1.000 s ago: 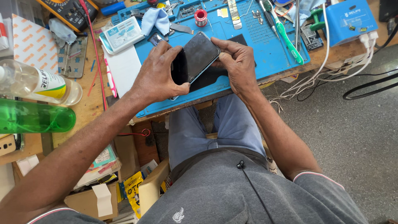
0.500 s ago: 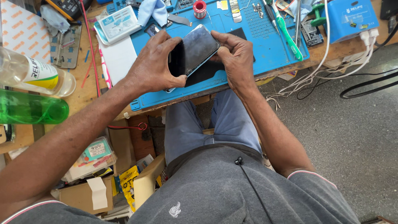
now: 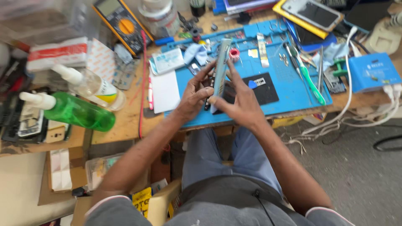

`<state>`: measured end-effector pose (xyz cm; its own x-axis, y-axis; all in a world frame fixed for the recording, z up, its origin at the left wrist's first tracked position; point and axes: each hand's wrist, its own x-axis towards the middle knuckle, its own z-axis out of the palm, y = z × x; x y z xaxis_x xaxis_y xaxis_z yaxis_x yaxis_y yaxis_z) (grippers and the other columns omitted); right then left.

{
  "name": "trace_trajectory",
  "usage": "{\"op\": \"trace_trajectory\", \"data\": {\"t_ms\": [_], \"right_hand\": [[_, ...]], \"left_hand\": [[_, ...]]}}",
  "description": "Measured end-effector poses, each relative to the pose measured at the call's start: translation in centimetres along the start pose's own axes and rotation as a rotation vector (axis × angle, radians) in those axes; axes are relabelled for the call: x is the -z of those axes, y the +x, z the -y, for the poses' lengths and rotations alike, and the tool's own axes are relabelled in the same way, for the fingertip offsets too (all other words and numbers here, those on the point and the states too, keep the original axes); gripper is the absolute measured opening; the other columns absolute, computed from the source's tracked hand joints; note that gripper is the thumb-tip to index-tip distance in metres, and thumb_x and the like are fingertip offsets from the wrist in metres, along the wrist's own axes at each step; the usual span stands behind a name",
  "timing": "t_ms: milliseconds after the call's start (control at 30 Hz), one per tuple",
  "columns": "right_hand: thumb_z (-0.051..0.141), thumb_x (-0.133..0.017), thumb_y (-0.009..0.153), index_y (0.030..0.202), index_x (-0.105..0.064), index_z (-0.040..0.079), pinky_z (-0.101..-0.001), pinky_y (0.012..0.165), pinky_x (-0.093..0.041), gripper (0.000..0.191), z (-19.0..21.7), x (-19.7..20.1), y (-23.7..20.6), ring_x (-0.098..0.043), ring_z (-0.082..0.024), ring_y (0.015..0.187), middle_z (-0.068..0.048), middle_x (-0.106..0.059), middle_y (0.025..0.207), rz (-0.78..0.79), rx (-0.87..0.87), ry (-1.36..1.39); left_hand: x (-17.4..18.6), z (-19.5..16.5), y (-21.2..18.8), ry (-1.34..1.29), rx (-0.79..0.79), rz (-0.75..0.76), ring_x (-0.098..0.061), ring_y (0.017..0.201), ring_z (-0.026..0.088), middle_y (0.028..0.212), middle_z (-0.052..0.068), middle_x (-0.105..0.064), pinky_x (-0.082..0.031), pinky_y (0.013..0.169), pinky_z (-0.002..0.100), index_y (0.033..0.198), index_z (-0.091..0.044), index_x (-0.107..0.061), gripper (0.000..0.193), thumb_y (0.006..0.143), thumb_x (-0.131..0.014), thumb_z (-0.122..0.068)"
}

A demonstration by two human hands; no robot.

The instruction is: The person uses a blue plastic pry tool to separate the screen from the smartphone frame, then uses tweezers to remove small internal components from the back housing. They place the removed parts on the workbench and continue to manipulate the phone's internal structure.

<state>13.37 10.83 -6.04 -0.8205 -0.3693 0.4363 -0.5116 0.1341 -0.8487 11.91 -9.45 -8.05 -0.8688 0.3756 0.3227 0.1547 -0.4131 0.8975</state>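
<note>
A smartphone (image 3: 220, 67) is held on edge above the blue work mat (image 3: 289, 90), its thin silver side facing the camera. My left hand (image 3: 194, 94) grips it from the left, fingers on its lower half. From the right, my right hand (image 3: 238, 100) clasps it with fingers along its edge. Both hands hover over the mat's near left part, above the front edge of the wooden bench.
A green bottle (image 3: 77, 111) and a clear bottle (image 3: 94, 86) lie at the left. A yellow multimeter (image 3: 119, 23) sits at the back. Tweezers, a green-handled tool (image 3: 310, 81), a blue box (image 3: 370, 71) with white cables, and another phone (image 3: 316, 12) crowd the right.
The phone has turned from screen-up to standing on edge between both hands. The camera view has shifted, showing more of the bench.
</note>
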Motion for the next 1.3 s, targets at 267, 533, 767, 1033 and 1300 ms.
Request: {"op": "trace_trajectory", "data": {"t_ms": [267, 533, 767, 1033, 1300], "right_hand": [[0.023, -0.08, 0.076, 0.162, -0.025, 0.002, -0.0455, 0.093, -0.057, 0.104, 2.9, -2.0, 1.5, -0.066, -0.04, 0.115, -0.026, -0.061, 0.13, -0.022, -0.016, -0.363], [0.015, -0.07, 0.072, 0.162, -0.029, 0.005, -0.0386, 0.085, -0.062, 0.1, 4.5, 1.1, 1.8, -0.07, -0.031, 0.11, -0.024, -0.061, 0.134, 0.013, -0.098, -0.274], [0.012, -0.058, 0.083, 0.16, -0.037, 0.0, -0.0423, 0.093, -0.059, 0.081, -1.1, 2.5, 2.2, -0.067, -0.032, 0.115, -0.024, -0.063, 0.135, 0.06, -0.27, 0.437], [0.034, -0.036, 0.094, 0.151, -0.046, -0.012, -0.0531, 0.091, -0.061, 0.074, -5.6, 8.2, 1.6, -0.07, -0.041, 0.11, -0.034, -0.064, 0.132, 0.014, -0.461, 0.804], [0.037, -0.031, 0.096, 0.148, -0.047, -0.017, -0.0531, 0.086, -0.063, 0.076, -7.2, 11.3, 0.4, -0.07, -0.049, 0.109, -0.037, -0.062, 0.134, -0.055, -0.528, 0.919]], "left_hand": [[-0.3, 2.7, -0.6, -0.315, -0.072, -0.191, -0.062, 0.127, 0.02, 0.143, 0.01, -0.061, -0.053, 0.109, 0.041, 0.161, -0.006, -0.042, 0.063, 0.104, -0.065, -0.02], [1.1, 2.2, -0.9, -0.146, -0.117, -0.18, -0.065, 0.119, 0.02, 0.139, 0.013, -0.063, -0.056, 0.104, 0.039, 0.15, -0.002, -0.054, 0.054, 0.108, -0.061, -0.036], [1.0, 2.5, -0.9, -0.439, 0.026, -0.167, -0.061, 0.133, 0.029, 0.146, 0.019, -0.059, -0.053, 0.115, 0.047, 0.153, -0.005, -0.045, 0.054, 0.11, -0.046, -0.038], [1.6, 2.2, -1.5, -0.6, 0.053, -0.153, -0.06, 0.134, 0.035, 0.148, 0.02, -0.057, -0.053, 0.111, 0.054, 0.153, -0.005, -0.044, 0.053, 0.112, -0.04, -0.039], [2.2, -0.4, -1.4, 0.048, 0.315, -0.364, -0.064, 0.116, 0.031, 0.144, 0.02, -0.057, -0.05, 0.094, 0.047, 0.16, -0.021, -0.038, 0.057, 0.108, -0.045, -0.041]]}}
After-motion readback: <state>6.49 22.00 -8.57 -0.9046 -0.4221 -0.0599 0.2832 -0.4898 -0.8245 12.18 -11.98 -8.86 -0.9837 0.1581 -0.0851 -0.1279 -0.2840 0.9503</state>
